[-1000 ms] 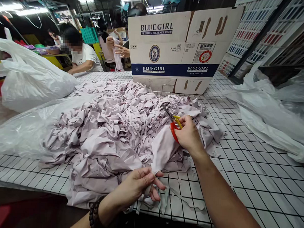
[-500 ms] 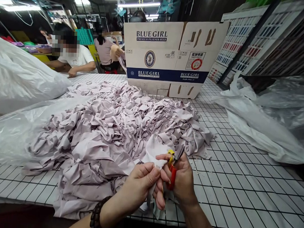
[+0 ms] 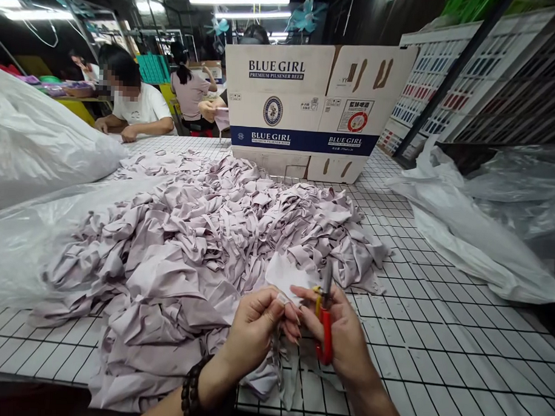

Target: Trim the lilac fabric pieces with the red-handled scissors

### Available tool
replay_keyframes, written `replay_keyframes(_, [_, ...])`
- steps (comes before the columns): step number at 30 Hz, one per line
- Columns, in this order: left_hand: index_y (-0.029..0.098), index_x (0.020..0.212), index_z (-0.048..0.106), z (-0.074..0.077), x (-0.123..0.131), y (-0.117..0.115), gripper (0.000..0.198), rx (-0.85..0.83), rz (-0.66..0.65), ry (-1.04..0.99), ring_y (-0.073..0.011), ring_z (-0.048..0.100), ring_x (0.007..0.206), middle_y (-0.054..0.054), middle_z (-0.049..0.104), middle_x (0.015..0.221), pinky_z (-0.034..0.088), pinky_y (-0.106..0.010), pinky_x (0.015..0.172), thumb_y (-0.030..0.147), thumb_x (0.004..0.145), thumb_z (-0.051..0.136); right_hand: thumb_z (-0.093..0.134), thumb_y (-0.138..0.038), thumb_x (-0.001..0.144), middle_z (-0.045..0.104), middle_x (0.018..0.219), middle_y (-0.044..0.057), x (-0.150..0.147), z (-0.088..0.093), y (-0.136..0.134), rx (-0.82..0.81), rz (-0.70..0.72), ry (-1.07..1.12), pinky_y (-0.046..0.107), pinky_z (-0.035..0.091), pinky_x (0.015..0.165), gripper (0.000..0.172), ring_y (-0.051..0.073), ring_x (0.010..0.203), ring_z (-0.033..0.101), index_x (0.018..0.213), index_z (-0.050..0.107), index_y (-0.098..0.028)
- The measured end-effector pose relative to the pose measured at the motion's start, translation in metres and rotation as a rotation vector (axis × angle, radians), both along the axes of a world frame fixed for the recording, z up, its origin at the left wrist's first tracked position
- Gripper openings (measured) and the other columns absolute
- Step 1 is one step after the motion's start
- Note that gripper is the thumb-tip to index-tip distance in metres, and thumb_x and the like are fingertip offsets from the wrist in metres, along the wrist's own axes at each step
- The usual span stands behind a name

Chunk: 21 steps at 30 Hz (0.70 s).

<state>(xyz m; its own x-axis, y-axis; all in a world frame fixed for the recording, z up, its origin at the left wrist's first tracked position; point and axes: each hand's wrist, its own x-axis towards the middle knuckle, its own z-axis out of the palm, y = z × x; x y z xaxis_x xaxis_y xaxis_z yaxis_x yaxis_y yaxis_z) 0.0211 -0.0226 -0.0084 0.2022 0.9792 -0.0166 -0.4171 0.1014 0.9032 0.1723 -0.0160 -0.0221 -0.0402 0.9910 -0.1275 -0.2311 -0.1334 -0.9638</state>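
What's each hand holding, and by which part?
Left hand: pale cloth piece, pinched at its near end. Right hand: scissors, by the red-and-yellow handles; whether it also grips the cloth, unclear.

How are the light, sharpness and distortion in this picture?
Head view: ceiling tubes glare white at the top; head view: the carton has readable lettering, the scissors look fairly distinct; head view: the gridded tabletop seems stretched at lower right.

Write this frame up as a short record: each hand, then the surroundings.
Left hand: pinches a pale cloth
Left wrist: beaded bracelet
Right hand: holds red-and-yellow scissors, close to the left
Pile: crumpled pale lilac fabric, on the gridded table
Behind pile: BLUE GIRL carton
Left of pile: white bag
Right of pile: crumpled plastic
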Motion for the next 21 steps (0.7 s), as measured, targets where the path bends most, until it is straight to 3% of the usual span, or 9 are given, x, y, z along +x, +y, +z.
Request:
replay_keyframes(3, [0.013,0.067,0.064,-0.005,-0.001,-0.001,0.043,0.036,0.047,0.107,-0.0083,0.052,0.039,0.002,0.053,0.053,0.043,-0.019,0.041,0.054,0.081,0.066,0.079,-0.04,0.069,0.065,0.078,-0.002,0.026,0.014,-0.009,0.08,-0.036,-0.283,0.024,0.047,0.057,0.038,0.011,0.059,0.054,0.083,0.047,-0.025])
replay_keyframes(7, [0.013,0.072,0.066,-0.01,-0.001,-0.003,0.042,0.124,0.058,0.253,-0.0067,0.049,0.038,0.002,0.05,0.06,0.04,-0.018,0.04,0.052,0.087,0.058,0.076,-0.043,0.067,0.046,0.061,-0.007,0.04,0.034,-0.029,0.141,0.018,-0.823,0.025,0.042,0.052,0.038,0.013,0.056,0.047,0.079,0.043,-0.027])
replay_keyframes(10, [0.014,0.068,0.06,-0.013,-0.001,-0.004,0.04,0.219,0.041,0.356,-0.0064,0.05,0.04,0.001,0.05,0.064,0.041,-0.019,0.042,0.044,0.093,0.051,0.072,-0.045,0.068,0.054,0.066,-0.005,0.035,0.039,-0.037,0.207,0.04,-1.099,0.028,0.045,0.054,0.037,0.016,0.058,0.054,0.083,0.043,-0.027])
replay_keyframes(14, [0.015,0.064,0.054,-0.012,-0.003,-0.005,0.037,0.336,0.046,0.481,-0.0078,0.049,0.046,0.001,0.049,0.061,0.039,-0.02,0.049,0.03,0.097,0.045,0.063,-0.047,0.076,0.063,0.074,-0.003,0.03,0.035,-0.037,0.324,0.03,-1.236,0.031,0.049,0.057,0.031,0.02,0.064,0.064,0.088,0.042,-0.028])
replay_keyframes(21, [0.016,0.062,0.054,-0.01,-0.005,-0.004,0.034,0.419,0.067,0.541,-0.0103,0.048,0.056,0.002,0.047,0.057,0.036,-0.021,0.057,0.019,0.095,0.046,0.062,-0.044,0.077,0.062,0.07,-0.003,0.032,0.031,-0.032,0.499,0.025,-1.345,0.03,0.05,0.051,0.029,0.02,0.061,0.066,0.086,0.04,-0.028])
